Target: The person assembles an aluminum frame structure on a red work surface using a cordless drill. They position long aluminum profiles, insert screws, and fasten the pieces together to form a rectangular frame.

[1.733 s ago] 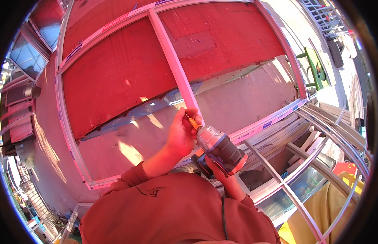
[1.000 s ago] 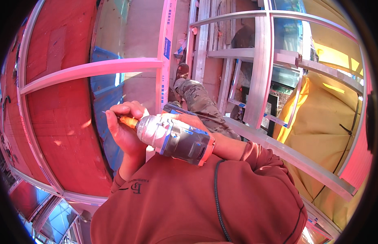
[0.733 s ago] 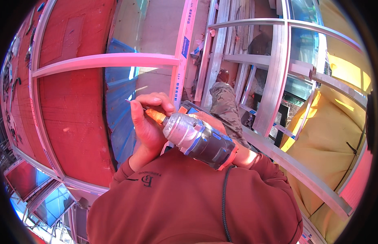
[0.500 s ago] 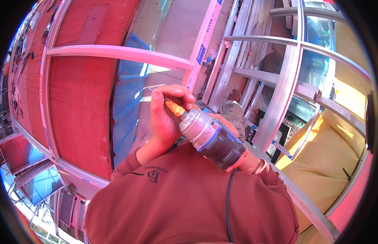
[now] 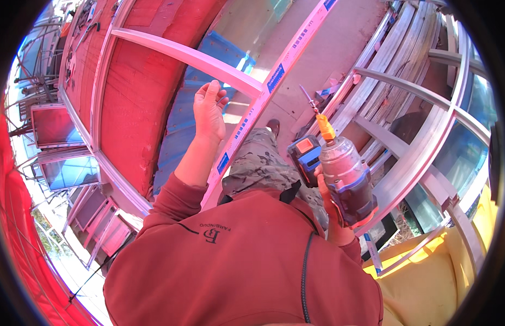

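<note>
My right hand (image 5: 329, 205) grips a cordless impact driver (image 5: 344, 168) with a grey metal nose and a dark body. Its battery (image 5: 304, 158) points away to the left of the body. An orange sleeve (image 5: 325, 127) surrounds the bit, and a long thin screw (image 5: 308, 99) sticks out of the end, tilted up and left. My left hand (image 5: 210, 111) is raised beside the pink-lit metal frame (image 5: 246, 124), with its fingers curled and the thumb near them. Whatever lies inside those fingers, if anything, is hidden.
A crossbar (image 5: 192, 57) joins the frame over a red panel (image 5: 133, 108) and blue sheeting (image 5: 201, 70). Long metal profiles (image 5: 391, 54) lie at right, near another curved-looking metal frame (image 5: 410, 182). Yellow padding (image 5: 421, 277) sits lower right; framed glass panes (image 5: 70, 171) stand left.
My hands have moved apart: the left went up and left, away from the bit, while the right took the driver to the right. A screw now shows at its tip. The view has shifted.
</note>
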The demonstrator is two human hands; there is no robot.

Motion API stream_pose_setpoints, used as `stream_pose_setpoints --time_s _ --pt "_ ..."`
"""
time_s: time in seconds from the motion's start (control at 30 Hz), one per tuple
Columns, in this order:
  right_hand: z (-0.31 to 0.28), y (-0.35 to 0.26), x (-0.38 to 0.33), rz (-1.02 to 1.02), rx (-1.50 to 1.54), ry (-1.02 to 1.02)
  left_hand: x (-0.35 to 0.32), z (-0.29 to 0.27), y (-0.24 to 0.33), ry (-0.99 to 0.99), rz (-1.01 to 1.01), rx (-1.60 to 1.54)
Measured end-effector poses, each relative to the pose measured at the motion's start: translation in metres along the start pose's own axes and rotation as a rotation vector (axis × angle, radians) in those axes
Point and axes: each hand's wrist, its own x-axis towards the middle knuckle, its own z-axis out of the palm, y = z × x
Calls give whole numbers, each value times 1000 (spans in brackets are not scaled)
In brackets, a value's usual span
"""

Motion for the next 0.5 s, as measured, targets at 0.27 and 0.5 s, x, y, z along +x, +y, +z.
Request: stream_pose_setpoints --time_s 0.27,0.5 --pt "-41 115 46 -630 -914 170 27 22 -40 -384 -504 -178" --pt "-29 139 63 -446 -521 120 38 3 -52 -458 -628 -147"
